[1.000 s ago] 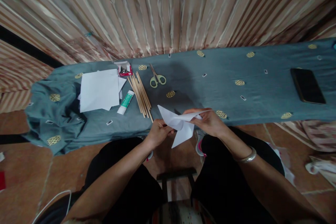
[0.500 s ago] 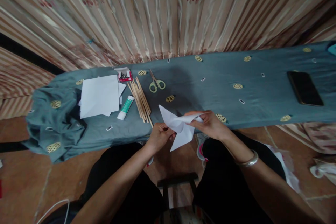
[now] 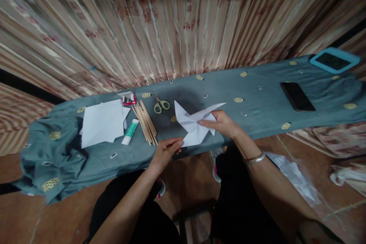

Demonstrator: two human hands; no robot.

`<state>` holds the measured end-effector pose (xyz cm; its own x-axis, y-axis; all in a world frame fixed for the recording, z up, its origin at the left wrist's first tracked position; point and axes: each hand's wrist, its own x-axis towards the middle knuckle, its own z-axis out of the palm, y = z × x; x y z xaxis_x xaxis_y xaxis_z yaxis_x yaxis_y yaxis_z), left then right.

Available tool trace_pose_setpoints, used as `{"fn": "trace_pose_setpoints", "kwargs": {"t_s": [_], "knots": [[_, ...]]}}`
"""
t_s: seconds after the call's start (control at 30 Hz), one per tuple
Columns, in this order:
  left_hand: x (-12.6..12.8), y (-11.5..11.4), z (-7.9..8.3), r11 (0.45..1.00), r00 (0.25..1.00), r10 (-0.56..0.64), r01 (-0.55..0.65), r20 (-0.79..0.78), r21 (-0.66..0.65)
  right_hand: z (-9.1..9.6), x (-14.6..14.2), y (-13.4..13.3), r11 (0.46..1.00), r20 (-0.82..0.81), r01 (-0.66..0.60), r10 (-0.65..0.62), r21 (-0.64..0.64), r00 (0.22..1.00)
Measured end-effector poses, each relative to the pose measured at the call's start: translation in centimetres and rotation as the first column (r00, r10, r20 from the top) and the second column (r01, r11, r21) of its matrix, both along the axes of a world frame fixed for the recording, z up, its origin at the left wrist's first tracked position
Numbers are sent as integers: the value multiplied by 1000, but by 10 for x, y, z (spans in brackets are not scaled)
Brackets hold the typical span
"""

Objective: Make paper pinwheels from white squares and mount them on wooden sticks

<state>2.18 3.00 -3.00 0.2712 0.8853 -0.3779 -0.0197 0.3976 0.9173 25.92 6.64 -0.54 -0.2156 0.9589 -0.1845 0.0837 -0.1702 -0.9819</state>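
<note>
Over the near edge of the worktop (image 3: 265,106), I see the left hand (image 3: 166,153) pinching the lower tip of a paper pinwheel (image 3: 194,132); rightward, the right hand (image 3: 224,124) clasps it, thumb near the centre. Tugging too hard could crease or tear it.

Sheets (image 3: 102,124), glue stick (image 3: 130,132), sticks (image 3: 145,122), scissors (image 3: 161,105) and phone (image 3: 297,97) lie left to right along the cloth (image 3: 257,116), box (image 3: 130,99) behind the glue stick, tablet (image 3: 334,60) behind the phone; pinwheel (image 3: 192,126) between left hand (image 3: 166,151) and right hand (image 3: 222,123).
</note>
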Motion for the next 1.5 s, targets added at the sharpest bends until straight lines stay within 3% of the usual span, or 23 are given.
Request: {"fn": "trace_pose_setpoints", "kwargs": {"t_s": [0.27, 0.4, 0.67, 0.87, 1.1, 1.3, 1.5], "knots": [[4, 5, 12, 1000, 975, -14, 17, 222, -10, 7, -2, 8, 998, -129, 61, -63, -20, 990], [3, 3, 11, 997, 985, -65, 69, 158, -22, 10, 0, 9, 996, -138, 93, -94, -18, 986], [5, 3, 5, 998, 998, -49, 50, 45, -27, 13, 4, 9, 997, -118, 71, -69, 10, 991], [6, 6, 3, 998, 999, -49, 49, 7, 30, 14, 1, 11, 988, -234, 140, -122, 63, 964], [10, 13, 10, 997, 999, 28, -29, 17, 67, 22, 0, 10, 977, -326, 196, -158, 88, 932], [14, 29, 8, 979, 986, 134, -147, 98, 139, 11, 2, 9, 938, -348, 308, -238, 159, 907], [21, 43, 1, 959, 974, 197, -215, 112, 184, 3, -3, 10, 870, -181, 356, -311, 341, 933]]}}
